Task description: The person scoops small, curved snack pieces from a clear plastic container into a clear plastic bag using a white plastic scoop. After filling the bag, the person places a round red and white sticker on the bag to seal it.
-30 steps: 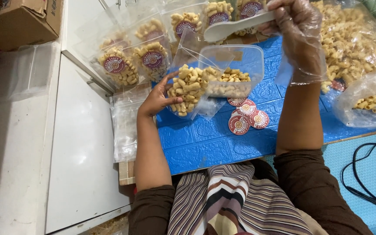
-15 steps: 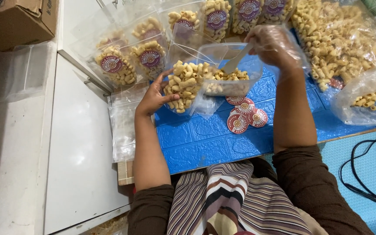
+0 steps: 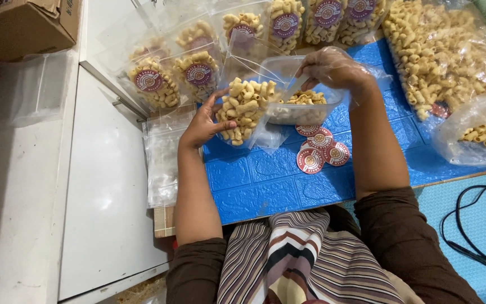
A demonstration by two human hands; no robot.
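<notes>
On the blue worktop (image 3: 265, 186) I saw a big heap of macaroni snacks (image 3: 440, 50). My left hand (image 3: 201, 126) gripped a part-filled clear pouch (image 3: 246, 110); my gloved right hand (image 3: 333, 67) clasped a scoop in the plastic tub (image 3: 302, 104) just beside it.

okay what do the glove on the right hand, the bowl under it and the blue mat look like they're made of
The glove on the right hand looks like thin clear plastic film: loose, wrinkled, see-through. The bowl seems translucent plastic, slightly frosted, since the macaroni snacks show dimly through its wall. The blue mat appears to be embossed foam or vinyl with a raised brick pattern and soft sheen; which of the two is unclear.
</notes>
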